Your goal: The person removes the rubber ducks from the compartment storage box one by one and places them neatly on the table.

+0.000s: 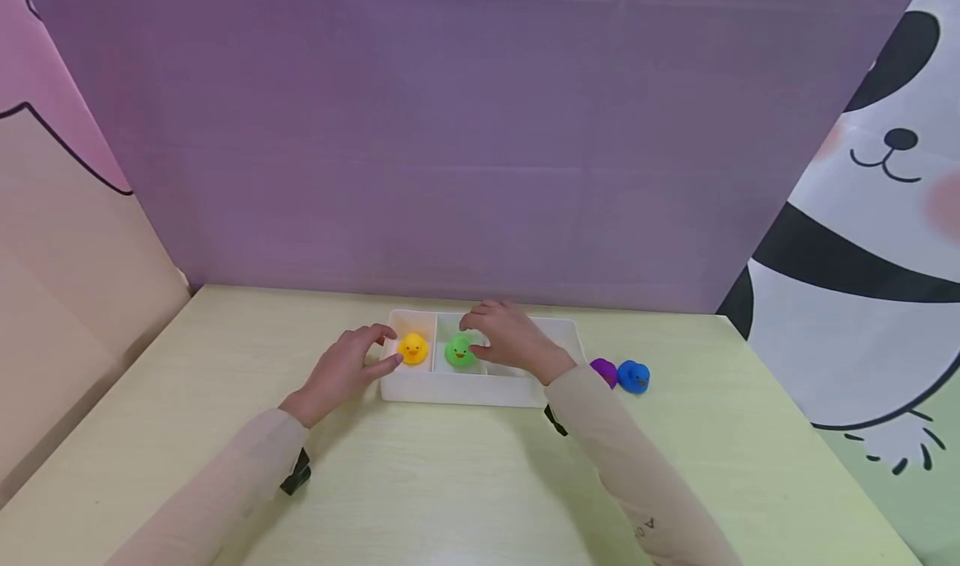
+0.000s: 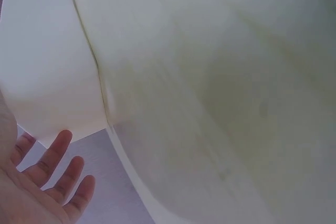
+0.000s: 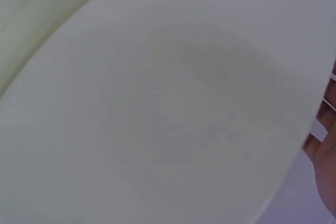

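A white divided tray lies on the table, with a yellow rubber duck in its left compartment and a green rubber duck in the one beside it. My left hand is at the tray's left end, thumb and fingers spread around the corner near the yellow duck. In the left wrist view its fingers are apart, close to a white wall. Over the tray, my right hand has its fingers curved with a gap to the thumb, which is beside the green duck. That hand hides part of the tray's right side.
To the right of the tray, a purple toy, partly behind the right sleeve, sits against a blue rubber duck. A purple backdrop rises at the table's far edge. A pale surface fills most of the right wrist view.
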Motion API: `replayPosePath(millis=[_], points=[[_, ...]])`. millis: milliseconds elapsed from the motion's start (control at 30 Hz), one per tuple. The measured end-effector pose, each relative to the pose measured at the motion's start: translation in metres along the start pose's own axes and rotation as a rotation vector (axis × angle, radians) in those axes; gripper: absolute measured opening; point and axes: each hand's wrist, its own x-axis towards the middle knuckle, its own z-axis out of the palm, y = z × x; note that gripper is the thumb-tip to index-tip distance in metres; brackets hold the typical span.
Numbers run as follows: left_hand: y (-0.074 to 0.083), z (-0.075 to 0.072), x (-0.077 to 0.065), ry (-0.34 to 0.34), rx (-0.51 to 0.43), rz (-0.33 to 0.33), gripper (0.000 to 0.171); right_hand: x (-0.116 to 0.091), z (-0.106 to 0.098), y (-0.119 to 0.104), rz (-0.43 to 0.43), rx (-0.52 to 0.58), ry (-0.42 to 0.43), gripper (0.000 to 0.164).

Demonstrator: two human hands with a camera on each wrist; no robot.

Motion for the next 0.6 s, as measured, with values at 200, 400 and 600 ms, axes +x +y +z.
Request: replayPosePath(millis=[200, 400, 600], points=[[-0.001, 0.000, 0.000, 0.009, 0.013, 0.010, 0.041, 0.007, 0.008, -0.001, -0.015, 0.016, 0.012, 0.027], [0.000, 0.000, 0.000, 0.005, 0.011, -0.002, 0.041, 0.011, 0.009, -0.005, -0.043, -0.005, -0.001, 0.030], [0.000, -0.001, 0.000, -0.001, 0.007, -0.012, 0.041, 0.015, 0.008, -0.009, -0.066, -0.046, -0.038, 0.029]])
